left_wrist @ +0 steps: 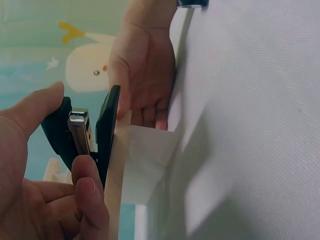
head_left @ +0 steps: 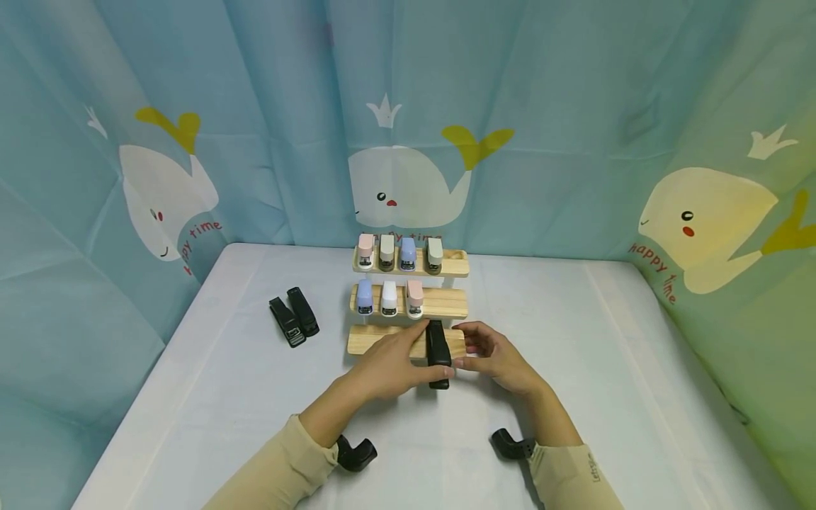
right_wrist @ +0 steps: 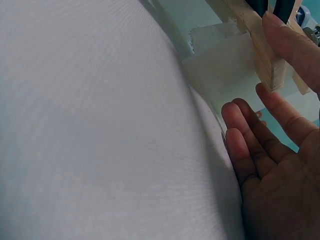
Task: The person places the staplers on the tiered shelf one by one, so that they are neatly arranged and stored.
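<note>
A black stapler (head_left: pixel 438 347) lies lengthwise from back to front on the lowest tier of a wooden display rack (head_left: pixel 367 338), its near end sticking out past the front edge. My left hand (head_left: pixel 390 366) grips it from the left, thumb at the near end and fingers toward the far end. In the left wrist view the stapler (left_wrist: pixel 104 135) shows its metal magazine between the two black arms. Around the rack's right end is my right hand (head_left: pixel 500 358), its thumb by the plank and stapler. The other fingers reach loosely below the plank in the right wrist view.
Several small pastel staplers (head_left: pixel 389 299) stand on the middle and top tiers. Two black staplers (head_left: pixel 295 316) lie side by side on the white tabletop (head_left: pixel 242 404), left of the rack. A blue whale-print curtain (head_left: pixel 287 177) closes off the back.
</note>
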Available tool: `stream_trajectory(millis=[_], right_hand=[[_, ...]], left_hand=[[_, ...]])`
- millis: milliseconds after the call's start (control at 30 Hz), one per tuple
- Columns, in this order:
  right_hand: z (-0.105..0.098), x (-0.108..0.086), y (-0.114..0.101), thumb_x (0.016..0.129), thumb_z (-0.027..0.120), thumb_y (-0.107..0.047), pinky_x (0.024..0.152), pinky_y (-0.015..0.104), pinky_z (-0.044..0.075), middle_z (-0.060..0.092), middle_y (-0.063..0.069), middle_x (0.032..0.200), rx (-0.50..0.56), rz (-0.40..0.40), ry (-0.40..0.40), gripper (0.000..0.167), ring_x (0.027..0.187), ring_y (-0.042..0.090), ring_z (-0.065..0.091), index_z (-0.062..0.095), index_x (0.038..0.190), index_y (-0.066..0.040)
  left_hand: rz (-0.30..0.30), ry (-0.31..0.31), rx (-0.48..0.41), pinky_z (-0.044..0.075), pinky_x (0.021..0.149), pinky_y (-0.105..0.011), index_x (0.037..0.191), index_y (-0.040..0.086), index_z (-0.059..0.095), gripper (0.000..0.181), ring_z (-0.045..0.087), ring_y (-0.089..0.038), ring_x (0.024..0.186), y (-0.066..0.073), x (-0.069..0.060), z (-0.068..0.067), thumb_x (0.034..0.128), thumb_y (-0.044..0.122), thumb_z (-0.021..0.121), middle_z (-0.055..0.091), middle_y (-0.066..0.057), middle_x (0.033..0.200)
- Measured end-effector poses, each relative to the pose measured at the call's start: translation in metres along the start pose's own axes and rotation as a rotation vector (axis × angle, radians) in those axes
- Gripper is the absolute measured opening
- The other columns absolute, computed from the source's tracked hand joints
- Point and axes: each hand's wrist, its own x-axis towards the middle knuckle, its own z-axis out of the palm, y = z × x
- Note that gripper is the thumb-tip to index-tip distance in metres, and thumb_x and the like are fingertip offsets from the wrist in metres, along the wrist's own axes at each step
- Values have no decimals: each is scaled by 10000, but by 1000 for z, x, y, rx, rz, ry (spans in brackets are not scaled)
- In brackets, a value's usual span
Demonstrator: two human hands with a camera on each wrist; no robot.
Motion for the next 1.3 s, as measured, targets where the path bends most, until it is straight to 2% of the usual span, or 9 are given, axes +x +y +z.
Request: stream_trajectory(millis=[333, 667, 967, 1300], right_hand=[[0, -1, -2, 881, 815, -111, 958, 287, 523, 601, 208, 1343, 6, -10, -9, 608, 1163, 284, 603, 540, 1421, -58], [0, 0, -3, 874, 825, -141, 966, 321, 519, 620, 201, 1322, -8, 13, 0, 608, 1162, 289, 605, 550, 1412, -70], [1, 0, -5, 887, 824, -174, 976, 360, 514, 630, 178, 1309, -22, 37, 7, 609, 1164, 287, 609, 543, 1419, -75], [0, 0, -2, 887, 806, -105, 943, 286, 531, 633, 148, 1291, -2, -3, 6, 605, 1145, 241, 620, 532, 1420, -23]], left_hand=[[0, 7, -9, 429, 1138, -529, 1646, 227, 288, 1022, 462, -272, 1473, 1, 6, 0, 861, 784, 634, 464, -32, 1615], [-15, 41, -30, 423, 1143, -531, 1622, 202, 362, 957, 480, -303, 1456, 3, 9, 1, 883, 738, 651, 483, -74, 1600], [0, 72, -21, 450, 1117, -513, 1603, 173, 403, 931, 529, -304, 1418, 6, 11, 1, 891, 713, 664, 518, -86, 1572], [12, 70, -55, 443, 1119, -524, 1609, 209, 392, 907, 520, -305, 1421, 2, 6, 2, 897, 698, 667, 518, -80, 1572]])
